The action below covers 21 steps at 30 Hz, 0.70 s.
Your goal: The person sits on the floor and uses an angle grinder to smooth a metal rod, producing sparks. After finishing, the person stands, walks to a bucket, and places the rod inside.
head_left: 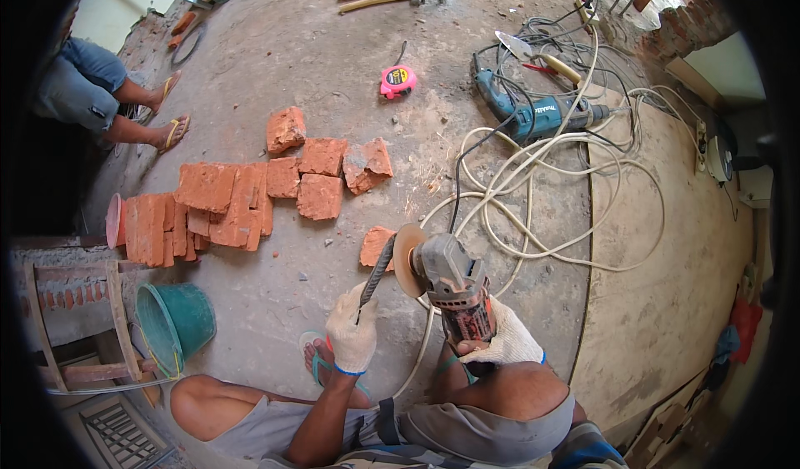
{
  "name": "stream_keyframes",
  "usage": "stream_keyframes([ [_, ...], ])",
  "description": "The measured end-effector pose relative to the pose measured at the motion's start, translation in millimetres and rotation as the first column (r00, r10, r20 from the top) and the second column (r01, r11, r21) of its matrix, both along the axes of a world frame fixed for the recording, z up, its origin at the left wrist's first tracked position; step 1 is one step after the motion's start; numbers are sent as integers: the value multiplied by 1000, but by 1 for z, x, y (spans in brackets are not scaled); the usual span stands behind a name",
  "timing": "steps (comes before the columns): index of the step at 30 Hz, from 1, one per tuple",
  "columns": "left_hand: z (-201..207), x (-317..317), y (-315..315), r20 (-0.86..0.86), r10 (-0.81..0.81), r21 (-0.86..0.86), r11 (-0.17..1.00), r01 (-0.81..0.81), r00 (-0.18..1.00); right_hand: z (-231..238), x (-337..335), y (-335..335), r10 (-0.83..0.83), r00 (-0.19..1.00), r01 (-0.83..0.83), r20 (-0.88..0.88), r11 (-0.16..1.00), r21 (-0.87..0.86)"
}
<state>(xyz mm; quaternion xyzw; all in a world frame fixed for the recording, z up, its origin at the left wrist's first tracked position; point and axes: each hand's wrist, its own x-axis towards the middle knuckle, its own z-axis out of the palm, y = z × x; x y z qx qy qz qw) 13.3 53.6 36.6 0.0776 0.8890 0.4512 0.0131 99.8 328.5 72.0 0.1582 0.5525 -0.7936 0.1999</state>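
My left hand (352, 336), in a white knit glove, bottom centre: fingers closed round the lower end of a dark spiral metal drill bit (378, 273), which slants up and to the right. My right hand (508, 337), same glove, right of bottom centre: gripping the dark, worn body of an angle grinder (460, 290); most fingers hidden behind it. Its round brownish disc (407, 261) is up at the centre of the frame, bit tip right by its left edge; can't tell if they touch.

Just behind bit and disc, an orange-red brick chunk (375, 248) on the grey concrete floor (292, 319). Left of centre, a stack of orange-red bricks (208, 187), broken pieces at its right end. Lower left, a green plastic bucket (172, 323), tilted. Top centre, a pink tape measure (397, 82). Upper right, a teal and black power drill (543, 119) lying among loops of off-white cable (510, 183); a trowel (514, 47) with a pale blade just above. Right side, a tan flat board (667, 277). Upper left, another person's legs (87, 86) in blue denim, yellow-strapped sandals.
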Motion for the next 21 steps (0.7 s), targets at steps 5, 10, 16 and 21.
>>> stream_keyframes([
  [5, 1, -1, -2, 21, -5, 1, 1000, 5, 1000, -1, 1, 1, 8, 999, -7, 33, 1000, -4],
  [10, 3, 0, -2, 37, -11, 10, 1000, 11, 999, -2, 1, 1, 12, 1000, -12, 10, 1000, 20],
  [16, 1, 2, -5, 59, -16, 24, 1000, 15, 998, -1, 1, 0, -8, 1000, 8, 18, 1000, -2],
  [21, -7, -3, -12, 17, 52, 32, 998, -52, 999, 1, 4, 2, -60, 998, 62, 31, 996, -61],
])
